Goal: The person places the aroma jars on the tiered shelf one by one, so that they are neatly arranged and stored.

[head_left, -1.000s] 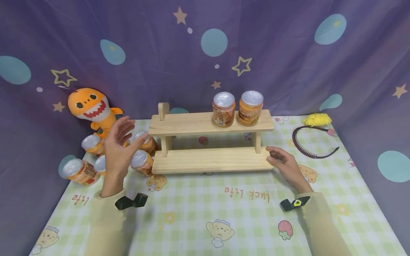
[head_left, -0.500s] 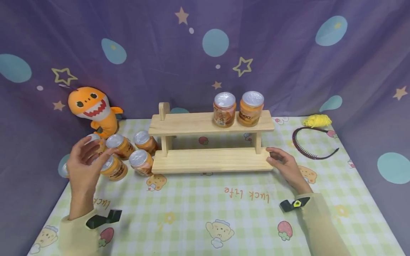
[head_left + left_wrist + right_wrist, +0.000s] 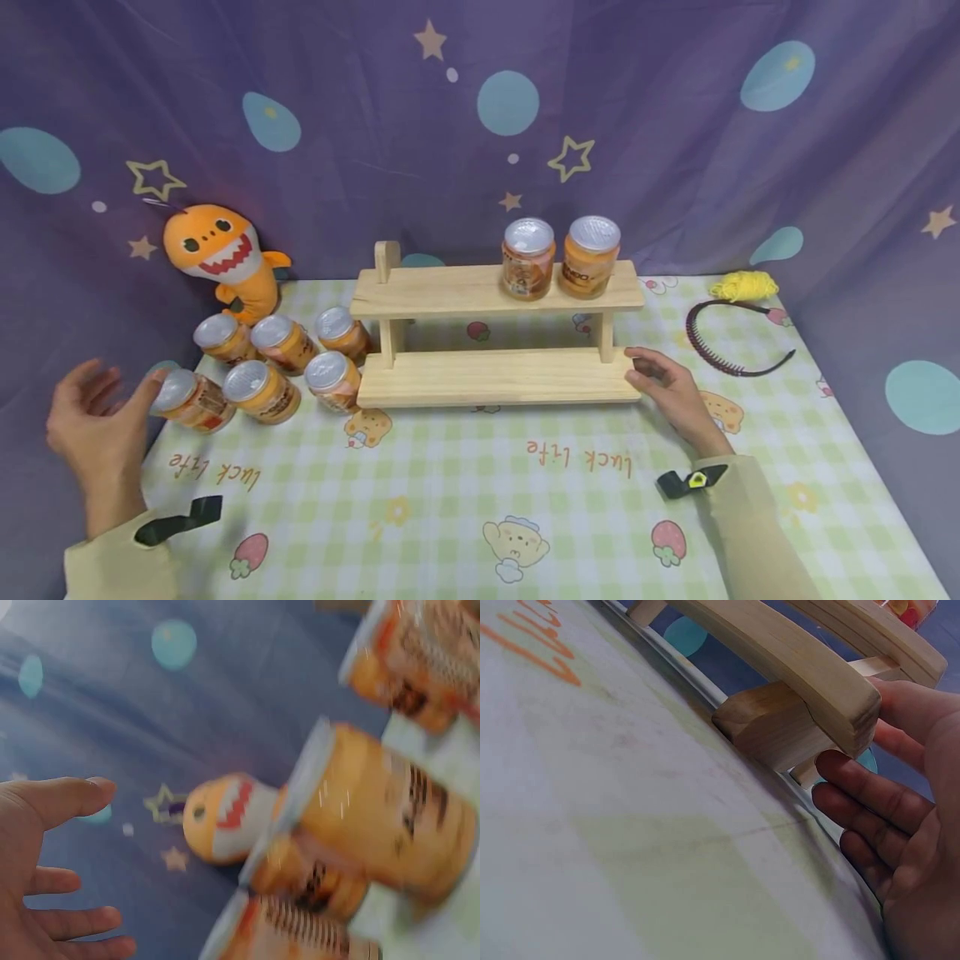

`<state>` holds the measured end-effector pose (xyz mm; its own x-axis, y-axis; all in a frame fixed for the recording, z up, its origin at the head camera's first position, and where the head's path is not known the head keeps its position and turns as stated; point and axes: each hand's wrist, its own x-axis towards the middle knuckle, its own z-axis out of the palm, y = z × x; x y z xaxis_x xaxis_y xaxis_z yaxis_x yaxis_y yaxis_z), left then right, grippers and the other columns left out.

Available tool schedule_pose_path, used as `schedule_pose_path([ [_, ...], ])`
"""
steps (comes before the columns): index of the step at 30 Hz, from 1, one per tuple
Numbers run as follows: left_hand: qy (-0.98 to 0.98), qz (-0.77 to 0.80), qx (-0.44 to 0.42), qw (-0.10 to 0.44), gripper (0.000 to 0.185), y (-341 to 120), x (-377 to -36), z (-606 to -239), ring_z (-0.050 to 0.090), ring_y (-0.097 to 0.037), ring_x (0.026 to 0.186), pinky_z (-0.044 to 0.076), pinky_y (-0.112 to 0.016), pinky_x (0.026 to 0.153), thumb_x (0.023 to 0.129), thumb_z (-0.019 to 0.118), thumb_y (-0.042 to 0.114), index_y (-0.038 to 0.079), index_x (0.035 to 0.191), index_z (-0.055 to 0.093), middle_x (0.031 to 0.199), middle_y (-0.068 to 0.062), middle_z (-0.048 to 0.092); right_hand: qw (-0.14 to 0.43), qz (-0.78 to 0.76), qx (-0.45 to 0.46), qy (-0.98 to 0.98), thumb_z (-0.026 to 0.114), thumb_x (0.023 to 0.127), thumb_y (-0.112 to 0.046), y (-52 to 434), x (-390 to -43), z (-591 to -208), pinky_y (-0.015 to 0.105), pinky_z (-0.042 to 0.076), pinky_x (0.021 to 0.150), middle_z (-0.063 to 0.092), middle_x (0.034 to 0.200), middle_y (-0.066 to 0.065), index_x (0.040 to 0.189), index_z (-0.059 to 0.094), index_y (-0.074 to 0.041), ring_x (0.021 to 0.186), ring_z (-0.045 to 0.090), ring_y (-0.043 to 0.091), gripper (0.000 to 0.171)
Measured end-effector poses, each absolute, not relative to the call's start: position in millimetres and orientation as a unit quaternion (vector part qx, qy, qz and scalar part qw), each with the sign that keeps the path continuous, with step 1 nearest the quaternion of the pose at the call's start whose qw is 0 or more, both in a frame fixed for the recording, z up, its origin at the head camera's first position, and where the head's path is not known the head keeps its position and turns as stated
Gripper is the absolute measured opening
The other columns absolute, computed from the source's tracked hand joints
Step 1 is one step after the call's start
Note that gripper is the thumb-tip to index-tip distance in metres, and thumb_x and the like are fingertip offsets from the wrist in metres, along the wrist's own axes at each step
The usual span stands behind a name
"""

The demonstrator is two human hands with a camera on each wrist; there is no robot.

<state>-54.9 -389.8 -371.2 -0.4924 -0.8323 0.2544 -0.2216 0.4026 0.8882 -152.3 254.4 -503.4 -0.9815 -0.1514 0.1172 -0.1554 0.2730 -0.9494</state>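
A purple fabric curtain [image 3: 360, 167] with pale-blue rounds and stars surrounds the work surface on its back and sides. In front of it lies a green-and-white checked tablecloth [image 3: 427, 517] printed with strawberries, bears and orange lettering. At the back middle of the cloth stands a pale wooden two-tier shelf [image 3: 498, 377], its upper board set behind and above the lower one. Left of it, near the curtain's corner, sits an orange-and-white plush shark [image 3: 225, 254] with a red toothy mouth.

The right hand [image 3: 669, 396] holds the right end of the lower board, its fingers curled about that end. The left hand [image 3: 97, 425] is at the far left of the cloth, its fingers spread a little and the thumb well apart from them.

At the right lies a dark toothed headband [image 3: 708, 343], bowed into an open curve. Six orange glass-like jars [image 3: 262, 393] with silver lids stand in two rows between the left hand and the shelf; the leftmost is just beside the thumb. Two similar jars [image 3: 590, 260] stand upright side by side toward the right of the upper board. Behind the headband lies a small bundle of bright yellow yarn [image 3: 744, 286].
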Motion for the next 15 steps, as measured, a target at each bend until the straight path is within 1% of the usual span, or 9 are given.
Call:
schedule_pose_path([
  [2, -0.766, -0.386, 0.373, 0.353, 0.062, -399, -54, -377, 0.053, 0.014, 0.109, 0.041, -0.014, 0.107, 0.081, 0.081, 0.032, 0.034, 0.138, 0.056, 0.121, 0.028, 0.059, 0.0, 0.596, 0.097, -0.797, 0.063, 0.099, -0.016, 255, -152, -504, 0.008, 0.045, 0.09, 0.06, 0.117, -0.027, 0.136, 0.056, 0.001, 0.105, 0.058, -0.008, 0.041],
  [3, -0.769, -0.376, 0.383, 0.346, 0.063, -403, -54, -379, 0.051, 0.015, 0.111, 0.037, -0.015, 0.11, 0.081, 0.08, 0.034, 0.034, 0.139, 0.055, 0.127, 0.026, 0.059, 0.0, 0.596, 0.097, -0.797, 0.063, 0.099, -0.016, 255, -152, -504, 0.008, 0.045, 0.09, 0.06, 0.118, -0.027, 0.136, 0.056, 0.001, 0.105, 0.058, -0.008, 0.041],
  [5, -0.777, -0.359, 0.401, 0.326, 0.066, -411, -53, -386, 0.052, 0.007, 0.123, 0.031, -0.02, 0.116, 0.082, 0.078, 0.038, 0.034, 0.142, 0.052, 0.139, 0.017, 0.059, 0.0, 0.598, 0.099, -0.796, 0.063, 0.099, -0.016, 255, -152, -504, 0.008, 0.046, 0.09, 0.06, 0.118, -0.026, 0.136, 0.056, 0.001, 0.106, 0.058, -0.008, 0.041],
  [7, -0.784, -0.347, 0.418, 0.301, 0.069, -418, -52, -393, 0.048, -0.002, 0.134, 0.025, -0.027, 0.122, 0.083, 0.076, 0.041, 0.034, 0.146, 0.048, 0.151, 0.01, 0.052, -0.001, 0.601, 0.101, -0.793, 0.063, 0.099, -0.015, 256, -152, -504, 0.008, 0.046, 0.09, 0.06, 0.119, -0.026, 0.136, 0.056, 0.001, 0.106, 0.058, -0.008, 0.041],
  [9, -0.785, -0.352, 0.426, 0.28, 0.072, -424, -51, -399, 0.044, -0.01, 0.141, 0.022, -0.031, 0.124, 0.083, 0.075, 0.041, 0.032, 0.148, 0.045, 0.155, 0.006, 0.047, -0.002, 0.607, 0.104, -0.788, 0.063, 0.099, -0.014, 256, -152, -504, 0.008, 0.046, 0.09, 0.06, 0.119, -0.026, 0.136, 0.056, 0.002, 0.106, 0.058, -0.007, 0.041],
  [10, -0.784, -0.358, 0.431, 0.268, 0.074, -426, -51, -402, 0.04, -0.011, 0.144, 0.023, -0.032, 0.124, 0.083, 0.075, 0.041, 0.032, 0.149, 0.044, 0.156, 0.006, 0.046, -0.002, 0.61, 0.106, -0.786, 0.063, 0.099, -0.013, 256, -152, -504, 0.008, 0.047, 0.09, 0.061, 0.119, -0.026, 0.136, 0.055, 0.003, 0.106, 0.058, -0.007, 0.041],
  [12, -0.779, -0.371, 0.437, 0.252, 0.075, -429, -51, -407, 0.045, -0.006, 0.137, 0.027, -0.028, 0.122, 0.082, 0.076, 0.042, 0.034, 0.149, 0.043, 0.152, 0.01, 0.049, -0.002, 0.614, 0.108, -0.782, 0.062, 0.099, -0.012, 256, -152, -505, 0.009, 0.047, 0.09, 0.061, 0.12, -0.025, 0.136, 0.055, 0.003, 0.106, 0.059, -0.007, 0.04],
  [14, -0.776, -0.383, 0.437, 0.245, 0.075, -431, -51, -411, 0.049, 0.003, 0.123, 0.032, -0.021, 0.116, 0.081, 0.077, 0.041, 0.034, 0.149, 0.044, 0.143, 0.017, 0.052, -0.002, 0.614, 0.109, -0.782, 0.062, 0.099, -0.012, 256, -152, -505, 0.009, 0.047, 0.09, 0.061, 0.12, -0.026, 0.136, 0.055, 0.004, 0.106, 0.059, -0.007, 0.04],
  [15, -0.775, -0.387, 0.437, 0.242, 0.075, -432, -51, -413, 0.048, 0.009, 0.115, 0.034, -0.018, 0.112, 0.081, 0.078, 0.04, 0.034, 0.148, 0.045, 0.139, 0.021, 0.052, -0.001, 0.613, 0.109, -0.782, 0.062, 0.099, -0.012, 256, -152, -505, 0.009, 0.047, 0.09, 0.061, 0.12, -0.026, 0.136, 0.055, 0.003, 0.106, 0.059, -0.007, 0.04],
])
